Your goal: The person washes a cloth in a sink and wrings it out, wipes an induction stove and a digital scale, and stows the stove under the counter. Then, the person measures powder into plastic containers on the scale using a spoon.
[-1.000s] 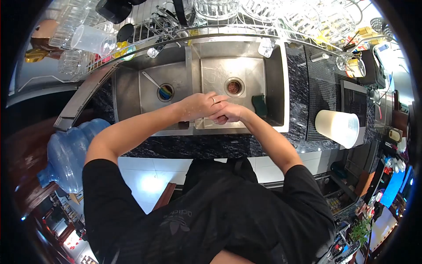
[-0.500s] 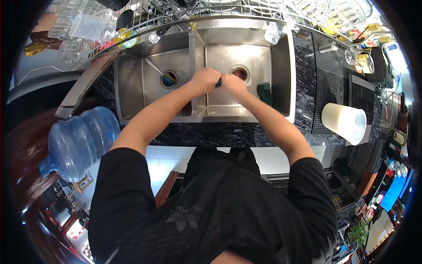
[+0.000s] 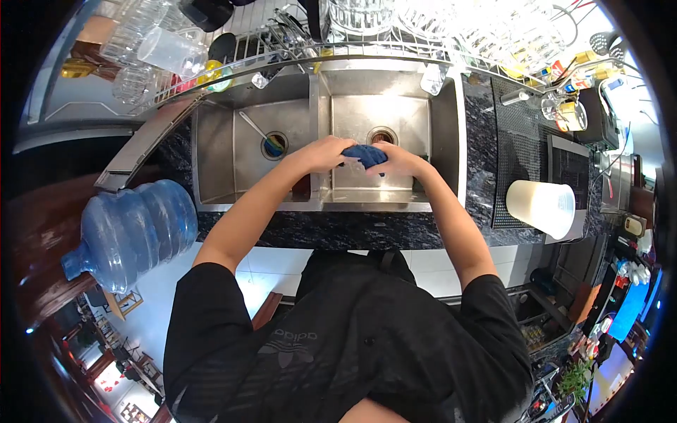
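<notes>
A crumpled dark blue cloth (image 3: 367, 154) is held between my two hands over the right basin of the steel sink (image 3: 321, 206). My left hand (image 3: 328, 154) grips its left end. At its other end, my right hand (image 3: 396, 161) is closed around the fabric. Behind the right hand lies the drain (image 3: 381, 137) of that basin. A brush with blue and green bristles (image 3: 274, 146) rests in the left basin, its light handle leaning toward the upper left. The dark green thing at the right basin's right side is mostly covered by my right hand and wrist.
Beyond the sink runs a wire rack (image 3: 395, 51) loaded with glassware. To the left lies a large blue water bottle (image 3: 141, 233). A pale plastic tub (image 3: 539, 208) stands on the right counter beside a black mesh mat (image 3: 518, 148). Dark stone edging (image 3: 331, 229) borders the front.
The cloth was squeezed almost out of sight between my fists; now it shows as a loose bunch. My hands have moved slightly apart. The whole view has shifted a little.
</notes>
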